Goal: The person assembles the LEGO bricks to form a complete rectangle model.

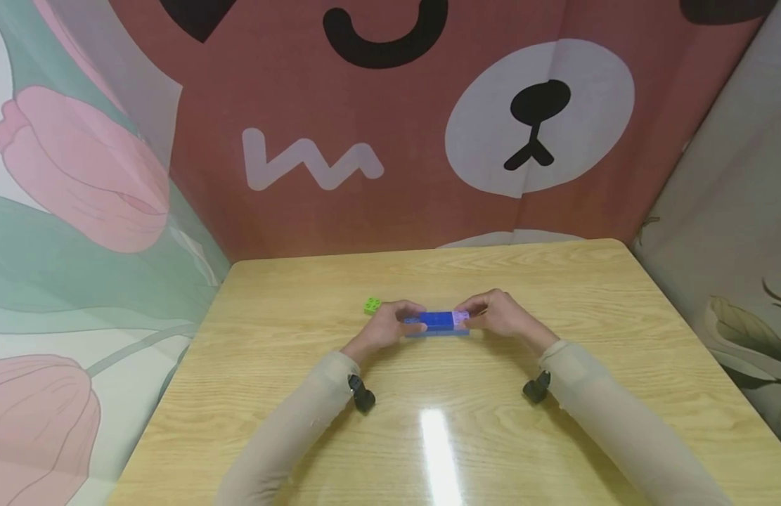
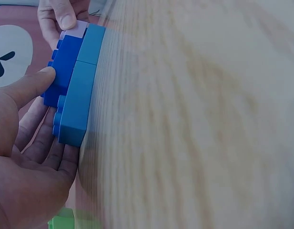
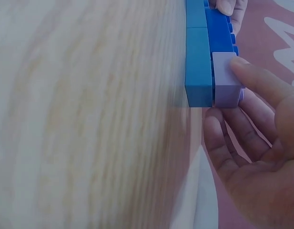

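Note:
Two lighter blue toy bricks (image 2: 79,102) lie end to end in a row on the table. A dark blue brick (image 1: 437,320) and a lavender brick (image 3: 225,71) sit side by side on top of them. At the row's left end, studs of the lower brick show uncovered. My left hand (image 1: 386,325) pinches the dark blue brick, thumb on its near side and fingers behind the row. With the thumb on its near face and fingers behind, my right hand (image 1: 500,314) pinches the lavender brick. The fingertips behind the bricks are partly hidden.
A light green brick (image 1: 372,306) with studs on top lies on the wooden table (image 1: 289,309), just beyond my left hand. A printed cloth (image 1: 415,204) hangs along the table's back edge, with more printed cloth at both sides.

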A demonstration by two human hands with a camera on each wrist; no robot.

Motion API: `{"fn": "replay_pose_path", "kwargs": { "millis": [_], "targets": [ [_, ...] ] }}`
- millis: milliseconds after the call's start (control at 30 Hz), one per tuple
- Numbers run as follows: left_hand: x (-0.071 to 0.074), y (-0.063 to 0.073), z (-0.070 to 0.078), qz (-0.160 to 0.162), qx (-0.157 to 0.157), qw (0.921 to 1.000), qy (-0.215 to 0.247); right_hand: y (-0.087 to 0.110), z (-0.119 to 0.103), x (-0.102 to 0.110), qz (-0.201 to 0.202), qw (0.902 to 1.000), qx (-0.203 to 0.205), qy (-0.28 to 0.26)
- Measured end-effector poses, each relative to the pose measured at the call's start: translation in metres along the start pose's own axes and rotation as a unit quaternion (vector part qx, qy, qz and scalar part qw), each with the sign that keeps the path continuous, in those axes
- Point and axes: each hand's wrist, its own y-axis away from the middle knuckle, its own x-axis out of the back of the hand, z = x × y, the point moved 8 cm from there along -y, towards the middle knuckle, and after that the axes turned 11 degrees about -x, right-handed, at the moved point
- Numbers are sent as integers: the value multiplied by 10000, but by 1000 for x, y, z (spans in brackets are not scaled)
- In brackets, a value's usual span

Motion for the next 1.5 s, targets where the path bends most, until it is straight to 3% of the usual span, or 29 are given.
{"fn": "replay_pose_path", "kwargs": {
  "millis": [1100,1500],
  "targets": [
    [0,1,0,-66,7,9999,111,0,5,-4,45,10000,-51,15],
    [1,1,2,-111,11,9997,208,1,-1,-7,-202,9994,244,108]
  ]
}}
